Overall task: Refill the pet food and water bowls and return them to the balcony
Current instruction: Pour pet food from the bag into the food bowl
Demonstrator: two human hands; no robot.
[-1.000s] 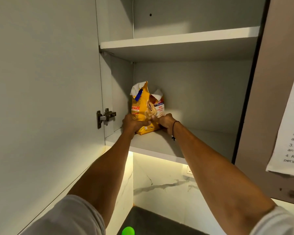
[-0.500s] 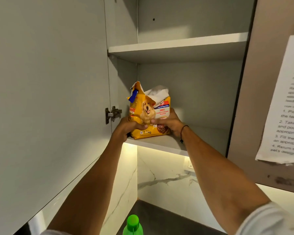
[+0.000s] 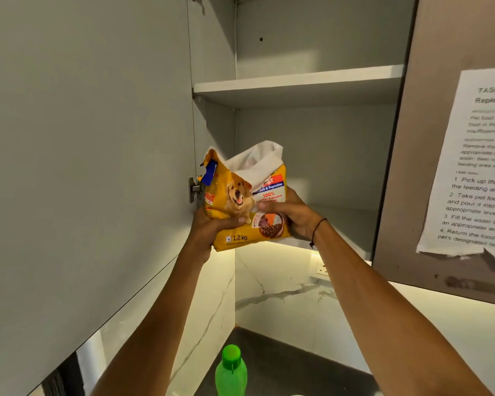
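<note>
Fetching the feed: dog food bag (image 3: 245, 205) held clear of the cupboard's lower shelf (image 3: 346, 224).
Left hand (image 3: 209, 232) and right hand (image 3: 293, 215) both grip the bag's sides; likely next: lower it to the worktop (image 3: 292, 364), torn top upright.

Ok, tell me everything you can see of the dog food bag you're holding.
The dog food bag is a yellow, glossy, plastic-looking pouch printed with a golden dog, a bowl of kibble and "1.2 kg". Its top is torn open, with white lining sticking up and a blue flap at the left corner. It is held roughly upright, tilted slightly, in front of the open cabinet's lower shelf. The left hand cups its lower left; the right hand grips its right side.
</note>
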